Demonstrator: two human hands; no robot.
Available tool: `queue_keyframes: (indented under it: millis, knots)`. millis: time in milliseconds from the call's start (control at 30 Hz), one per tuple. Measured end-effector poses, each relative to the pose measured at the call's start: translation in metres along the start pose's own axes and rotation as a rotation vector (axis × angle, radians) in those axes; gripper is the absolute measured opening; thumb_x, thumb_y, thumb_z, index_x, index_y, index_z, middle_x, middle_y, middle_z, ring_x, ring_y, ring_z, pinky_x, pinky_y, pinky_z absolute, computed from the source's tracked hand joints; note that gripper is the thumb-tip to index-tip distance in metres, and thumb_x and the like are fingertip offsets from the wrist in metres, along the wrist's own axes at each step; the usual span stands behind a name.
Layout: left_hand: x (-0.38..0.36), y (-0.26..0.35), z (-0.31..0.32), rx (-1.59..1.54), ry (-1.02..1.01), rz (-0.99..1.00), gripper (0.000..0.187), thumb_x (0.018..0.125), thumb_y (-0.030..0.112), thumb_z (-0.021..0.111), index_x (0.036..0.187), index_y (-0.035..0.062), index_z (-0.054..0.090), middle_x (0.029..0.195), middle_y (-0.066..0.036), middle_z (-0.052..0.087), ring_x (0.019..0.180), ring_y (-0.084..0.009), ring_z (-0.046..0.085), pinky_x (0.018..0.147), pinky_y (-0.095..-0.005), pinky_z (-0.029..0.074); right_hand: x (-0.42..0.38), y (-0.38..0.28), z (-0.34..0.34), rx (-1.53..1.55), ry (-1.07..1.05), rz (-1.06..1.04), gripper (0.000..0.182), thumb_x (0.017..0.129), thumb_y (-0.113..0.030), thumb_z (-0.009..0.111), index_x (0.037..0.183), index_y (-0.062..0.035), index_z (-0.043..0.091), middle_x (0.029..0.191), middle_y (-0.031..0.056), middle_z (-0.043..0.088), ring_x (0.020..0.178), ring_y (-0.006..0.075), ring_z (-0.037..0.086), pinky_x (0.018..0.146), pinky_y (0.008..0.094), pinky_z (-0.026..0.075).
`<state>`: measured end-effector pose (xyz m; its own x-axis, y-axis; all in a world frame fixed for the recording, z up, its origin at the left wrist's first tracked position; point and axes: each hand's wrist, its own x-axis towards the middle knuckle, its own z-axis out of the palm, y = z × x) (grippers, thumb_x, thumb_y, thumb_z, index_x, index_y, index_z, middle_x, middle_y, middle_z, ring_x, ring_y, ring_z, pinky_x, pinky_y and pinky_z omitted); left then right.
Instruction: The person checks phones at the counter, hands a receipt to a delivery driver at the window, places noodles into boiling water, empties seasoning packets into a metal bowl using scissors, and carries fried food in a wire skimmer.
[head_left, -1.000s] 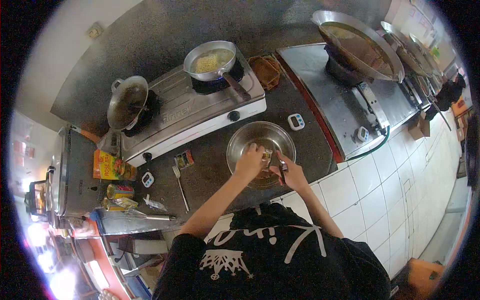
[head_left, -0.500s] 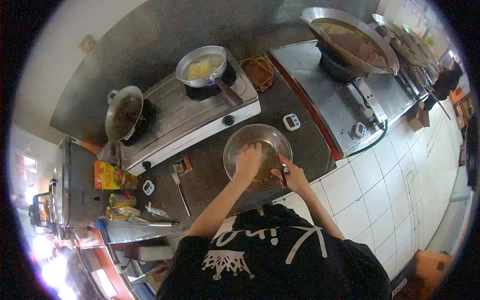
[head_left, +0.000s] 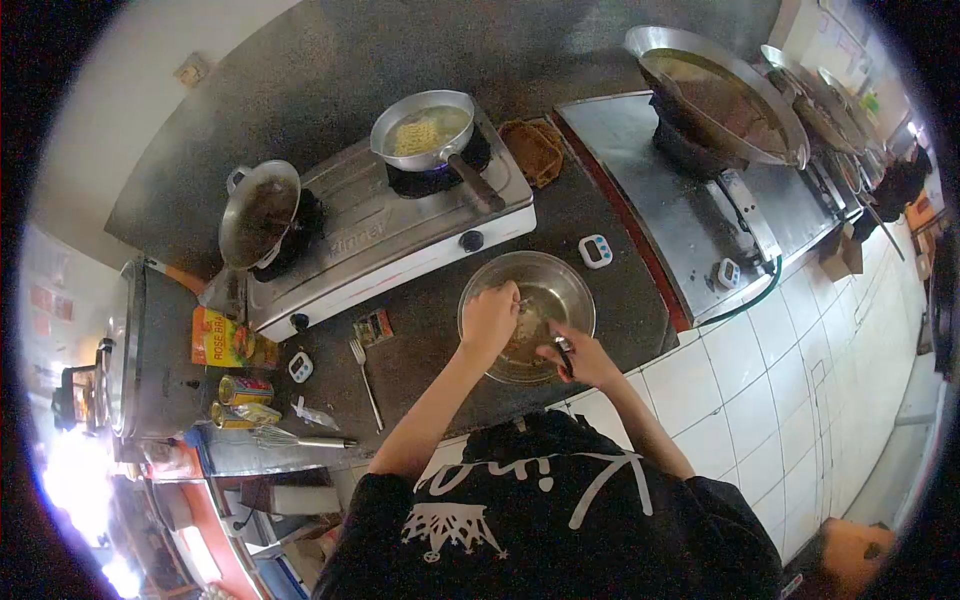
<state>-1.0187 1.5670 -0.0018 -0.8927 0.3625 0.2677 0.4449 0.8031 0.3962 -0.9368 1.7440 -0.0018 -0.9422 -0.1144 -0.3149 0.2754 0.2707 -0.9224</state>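
A steel bowl (head_left: 578,290) rests on the dark counter in front of me. My left hand (head_left: 490,320) is closed in a fist over the bowl's left side; what it may hold is hidden by the fingers. On the right rim, my right hand (head_left: 585,358) is wrapped round a black-handled tool (head_left: 566,358), its working end too small to make out. Some shallow, brownish contents (head_left: 540,310) lie in the bowl. Just behind the rim stands a white timer (head_left: 595,252).
A two-burner stove (head_left: 350,240) carries a saucepan (head_left: 440,160) with a noodle block in liquid and a dark wok (head_left: 258,215). A fork (head_left: 367,385), a sachet (head_left: 373,327), a whisk (head_left: 300,440), cans (head_left: 245,390) and a yellow packet (head_left: 222,338) lie left. A large wok (head_left: 725,90) stands right.
My left hand has risen from inside the bowl and its fingers have curled into a fist. The right hand keeps hold of the black-handled tool. The whole view has shifted slightly.
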Motion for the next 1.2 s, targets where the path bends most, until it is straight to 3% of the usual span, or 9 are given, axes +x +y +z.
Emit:
queue_keyframes:
  millis: [200, 333, 500, 800, 867, 967, 1033, 1133, 1200]
  knots:
    - [0.0, -0.011, 0.004, -0.008, -0.061, -0.044, 0.01, 0.075, 0.012, 0.062, 0.082, 0.0103, 0.056, 0.07, -0.01, 0.061, 0.065, -0.031, 0.061, 0.058, -0.0423, 0.049, 0.002, -0.002, -0.003, -0.022, 0.055, 0.057, 0.066, 0.079, -0.037, 0.069, 0.134, -0.0098, 0.042, 0.051, 0.0026, 0.049, 0.044, 0.0106, 0.05, 0.042, 0.028, 0.037]
    - [0.002, -0.017, 0.0, -0.1, -0.056, -0.072, 0.009, 0.075, 0.011, 0.062, 0.082, 0.0094, 0.056, 0.074, -0.012, 0.063, 0.066, -0.0306, 0.062, 0.059, -0.0405, 0.05, -0.001, 0.001, 0.006, -0.27, -0.047, 0.0, 0.062, 0.078, -0.035, 0.069, 0.13, -0.0128, 0.046, 0.065, 0.0126, 0.061, 0.046, 0.0171, 0.057, 0.046, 0.0318, 0.046]
    - [-0.015, -0.053, -0.011, -0.76, 0.006, -0.369, 0.021, 0.073, 0.009, 0.071, 0.09, 0.0045, 0.06, 0.08, -0.007, 0.066, 0.074, -0.0135, 0.063, 0.065, -0.0262, 0.049, -0.009, -0.026, 0.013, -0.173, 0.124, 0.136, 0.063, 0.077, -0.034, 0.07, 0.131, -0.0124, 0.045, 0.065, 0.0139, 0.061, 0.048, 0.018, 0.058, 0.05, 0.0328, 0.048]
    - [-0.148, -0.163, -0.034, -0.948, 0.033, -0.814, 0.021, 0.077, 0.013, 0.071, 0.091, 0.0028, 0.059, 0.08, -0.006, 0.063, 0.076, -0.0129, 0.061, 0.068, -0.0277, 0.049, 0.02, -0.037, 0.138, -0.393, 0.152, -0.795, 0.061, 0.08, -0.03, 0.068, 0.133, -0.0124, 0.042, 0.065, 0.0113, 0.063, 0.046, 0.0142, 0.059, 0.045, 0.0277, 0.045]
    - [-0.173, -0.188, -0.021, -0.545, -0.06, -0.456, 0.023, 0.076, 0.012, 0.069, 0.093, 0.0015, 0.058, 0.081, -0.009, 0.063, 0.077, -0.0204, 0.063, 0.07, -0.0332, 0.05, 0.023, -0.037, 0.17, -0.425, -0.209, -0.429, 0.064, 0.081, -0.033, 0.067, 0.134, -0.0106, 0.04, 0.072, 0.0128, 0.065, 0.048, 0.0172, 0.062, 0.046, 0.0285, 0.047]
    - [-0.167, -0.189, -0.05, -0.248, 0.07, -0.483, 0.027, 0.076, 0.013, 0.069, 0.097, 0.001, 0.057, 0.088, -0.014, 0.063, 0.078, -0.028, 0.063, 0.072, -0.0372, 0.051, 0.038, -0.029, 0.2, -0.381, -0.376, -0.17, 0.065, 0.082, -0.035, 0.065, 0.134, -0.0079, 0.038, 0.075, 0.0137, 0.066, 0.05, 0.02, 0.063, 0.046, 0.0292, 0.048]
    - [-0.151, -0.2, -0.069, -0.293, -0.008, -0.64, 0.034, 0.075, 0.013, 0.068, 0.104, 0.0026, 0.054, 0.103, -0.015, 0.059, 0.091, -0.0308, 0.06, 0.079, -0.0386, 0.049, 0.052, 0.009, 0.218, -0.524, -0.298, -0.332, 0.072, 0.08, -0.036, 0.067, 0.136, -0.0072, 0.032, 0.074, 0.014, 0.065, 0.05, 0.0204, 0.063, 0.045, 0.0307, 0.05]
    - [-0.134, -0.239, -0.062, -0.005, 0.044, -0.385, 0.046, 0.074, 0.015, 0.069, 0.114, 0.0037, 0.049, 0.117, -0.015, 0.051, 0.109, -0.0313, 0.05, 0.089, -0.0397, 0.044, 0.057, 0.012, 0.224, -0.617, -0.229, -0.36, 0.086, 0.076, -0.037, 0.071, 0.14, -0.0073, 0.021, 0.077, 0.0145, 0.066, 0.051, 0.0209, 0.064, 0.045, 0.0312, 0.051]
    - [-0.126, -0.266, -0.044, 0.169, 0.0, -0.282, 0.059, 0.072, 0.02, 0.072, 0.122, 0.0041, 0.045, 0.122, -0.013, 0.046, 0.117, -0.0317, 0.043, 0.097, -0.0419, 0.038, 0.057, -0.003, 0.224, -0.402, -0.369, -0.032, 0.105, 0.072, -0.04, 0.074, 0.142, -0.0053, 0.003, 0.081, 0.0155, 0.066, 0.051, 0.021, 0.063, 0.046, 0.0297, 0.051]
